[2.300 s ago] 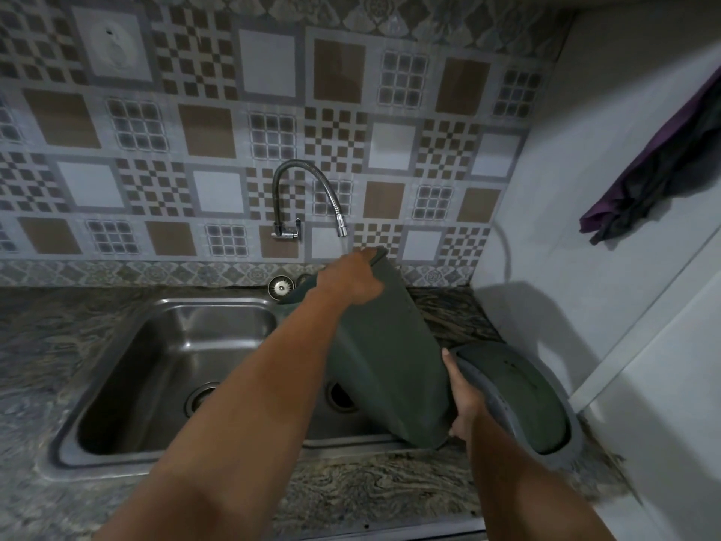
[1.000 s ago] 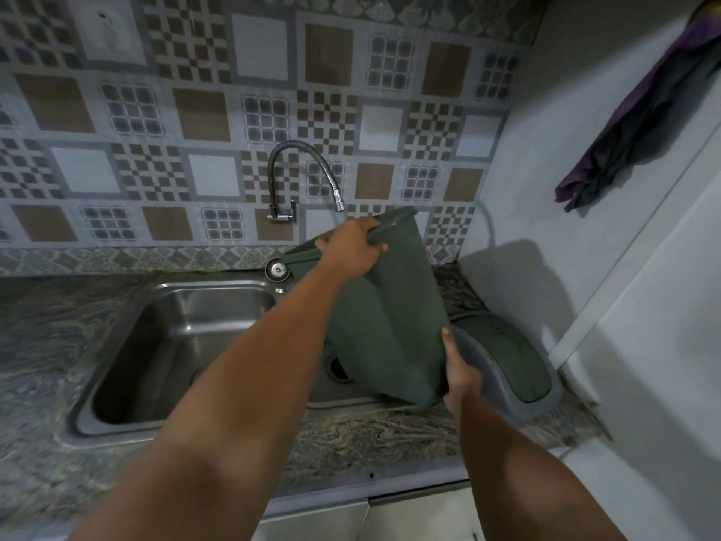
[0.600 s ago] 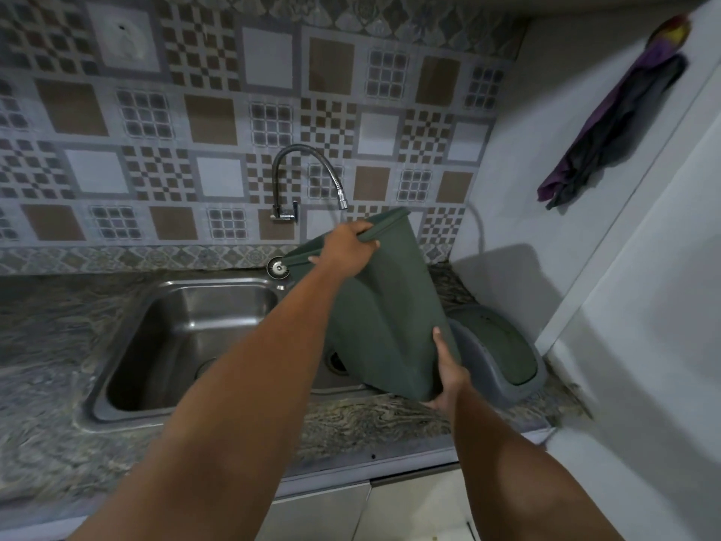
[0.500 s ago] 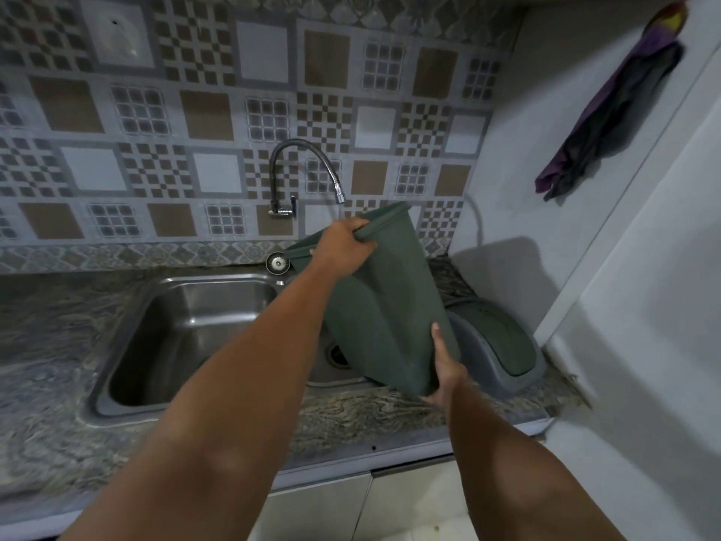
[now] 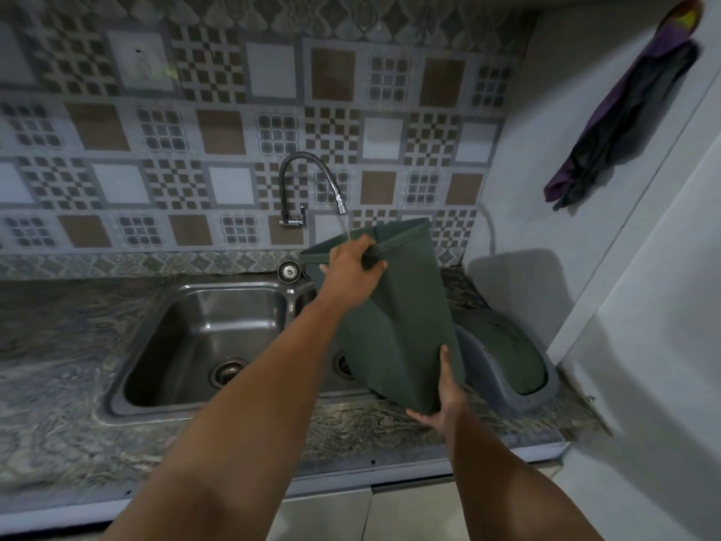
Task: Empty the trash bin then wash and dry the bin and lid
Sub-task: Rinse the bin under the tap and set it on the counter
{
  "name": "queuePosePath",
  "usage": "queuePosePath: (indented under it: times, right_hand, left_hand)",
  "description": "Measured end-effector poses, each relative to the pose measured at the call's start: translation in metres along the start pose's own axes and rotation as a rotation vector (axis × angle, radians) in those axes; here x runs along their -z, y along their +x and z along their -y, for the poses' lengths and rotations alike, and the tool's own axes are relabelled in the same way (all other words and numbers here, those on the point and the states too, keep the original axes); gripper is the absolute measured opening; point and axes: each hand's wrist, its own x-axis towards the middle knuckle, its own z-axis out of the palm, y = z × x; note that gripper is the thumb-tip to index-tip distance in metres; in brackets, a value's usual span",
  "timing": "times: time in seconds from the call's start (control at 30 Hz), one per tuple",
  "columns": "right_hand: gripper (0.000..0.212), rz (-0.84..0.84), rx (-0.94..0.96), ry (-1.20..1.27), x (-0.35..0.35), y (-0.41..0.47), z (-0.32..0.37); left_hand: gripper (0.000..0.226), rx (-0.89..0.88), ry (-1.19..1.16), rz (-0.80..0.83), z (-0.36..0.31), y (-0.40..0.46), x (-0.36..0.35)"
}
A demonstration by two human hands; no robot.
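I hold a dark green bin (image 5: 405,306) tilted over the right basin of the steel sink (image 5: 203,337), its mouth turned up toward the tap (image 5: 308,189). A thin stream of water falls from the tap's nozzle into the bin's mouth. My left hand (image 5: 353,267) grips the bin's near rim, fingers curled over the edge. My right hand (image 5: 443,400) cups the bin's bottom corner, thumb up along its side. The bin's lid (image 5: 503,357), grey with a green flap, lies on the counter to the right, against the wall.
A marbled stone counter (image 5: 58,345) surrounds the double sink. A round sink strainer (image 5: 289,271) sits behind the basins. A dark and purple cloth (image 5: 620,123) hangs on the white right wall. Patterned tiles cover the back wall; cabinet doors show below the counter edge.
The bin has been lifted and tipped more upright under the tap, with both hands keeping their hold. The view has pulled back from the counter.
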Motion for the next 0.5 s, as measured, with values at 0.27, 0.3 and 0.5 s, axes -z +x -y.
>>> queuePosePath:
  times: [0.27,0.3,0.5]
  right_hand:
    - [0.145,-0.026,0.028,0.031,-0.002,-0.006,-0.006]
    - [0.143,-0.038,0.041,0.040,-0.004,-0.009,-0.008]
    - [0.141,-0.126,0.106,0.138,-0.025,-0.044,-0.029]
  left_hand:
    - [0.032,-0.094,-0.046,0.050,0.003,0.007,0.003]
    - [0.036,-0.098,-0.046,0.080,0.005,0.009,0.006]
    - [0.051,-0.139,-0.083,0.195,0.008,0.014,0.034]
